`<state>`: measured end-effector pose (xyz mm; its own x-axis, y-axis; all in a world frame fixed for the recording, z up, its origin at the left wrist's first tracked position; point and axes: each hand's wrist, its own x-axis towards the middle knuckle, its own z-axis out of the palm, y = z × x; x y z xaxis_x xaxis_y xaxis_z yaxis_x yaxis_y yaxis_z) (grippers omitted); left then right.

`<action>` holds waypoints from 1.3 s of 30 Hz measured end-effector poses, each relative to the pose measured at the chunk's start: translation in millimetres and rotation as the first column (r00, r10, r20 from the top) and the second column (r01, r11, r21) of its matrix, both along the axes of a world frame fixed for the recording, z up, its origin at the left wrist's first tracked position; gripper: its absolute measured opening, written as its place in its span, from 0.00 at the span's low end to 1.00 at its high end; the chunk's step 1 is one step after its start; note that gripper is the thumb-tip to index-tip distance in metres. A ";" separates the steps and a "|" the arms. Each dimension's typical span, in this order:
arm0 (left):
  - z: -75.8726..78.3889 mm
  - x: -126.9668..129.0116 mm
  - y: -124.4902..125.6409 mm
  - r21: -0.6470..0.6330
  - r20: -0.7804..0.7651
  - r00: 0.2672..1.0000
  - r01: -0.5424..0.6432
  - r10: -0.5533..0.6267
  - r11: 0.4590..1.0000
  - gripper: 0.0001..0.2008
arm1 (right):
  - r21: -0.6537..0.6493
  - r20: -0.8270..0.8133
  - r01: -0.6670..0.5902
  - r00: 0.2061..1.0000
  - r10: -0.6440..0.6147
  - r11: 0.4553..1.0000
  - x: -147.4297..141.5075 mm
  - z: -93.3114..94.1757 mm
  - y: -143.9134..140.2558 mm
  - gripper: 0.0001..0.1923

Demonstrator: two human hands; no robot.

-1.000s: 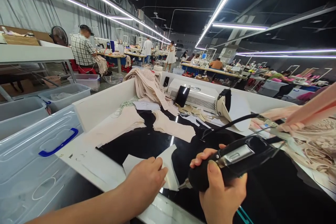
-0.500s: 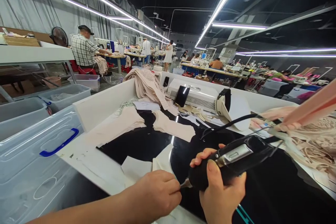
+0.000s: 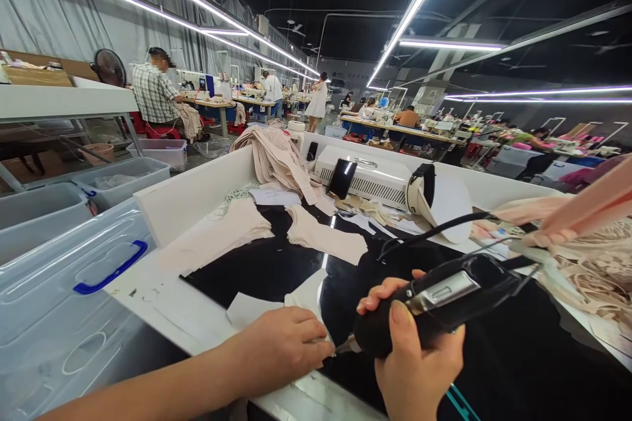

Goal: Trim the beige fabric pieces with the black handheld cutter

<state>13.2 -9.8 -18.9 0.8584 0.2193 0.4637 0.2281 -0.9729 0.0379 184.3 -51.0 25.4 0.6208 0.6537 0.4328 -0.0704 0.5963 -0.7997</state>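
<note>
My right hand [image 3: 412,355] is wrapped around a black corded handheld power tool [image 3: 429,299] with a silver plate on its side. From its front end a narrow metal tip [image 3: 349,345] points left, toward my other hand. My left hand [image 3: 286,345] is closed, thumb and fingers pinching the edge of an off-white fabric piece [image 3: 307,293] close to that tip. Most of the pinched edge is hidden by the fingers. Another pale cut piece [image 3: 249,309] lies just left of it. Beneath the hands is a glossy black board [image 3: 237,270] on the white table.
Stacked pale fabric pieces [image 3: 326,235] lie farther back, beside a draped fabric bundle [image 3: 274,154]. A white machine housing [image 3: 363,174] and a dark phone-like object [image 3: 342,177] stand behind. Plastic bins [image 3: 74,316] are at left; scraps [image 3: 592,276] pile at right. People sit at sewing tables beyond.
My left hand has shifted slightly left and up with the edge of the fabric piece, a little away from the tool tip. My right hand and the tool have barely moved.
</note>
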 end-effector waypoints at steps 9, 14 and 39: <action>-1.1 -3.0 -1.9 -0.015 0.027 0.998 -0.049 0.049 0.999 0.06 | 0.009 -0.020 -0.002 1.000 0.003 1.000 -1.6 2.1 -1.6 0.21; -5.4 -5.9 -2.2 -0.029 0.060 0.993 -0.098 0.100 0.995 0.05 | -0.009 -0.048 0.008 0.999 -0.008 1.000 -6.5 9.5 -2.5 0.22; -15.6 -10.4 -2.4 -0.148 0.044 0.994 -0.098 0.105 0.984 0.08 | -0.026 -0.041 0.053 0.998 -0.054 0.998 -13.6 16.0 20.3 0.24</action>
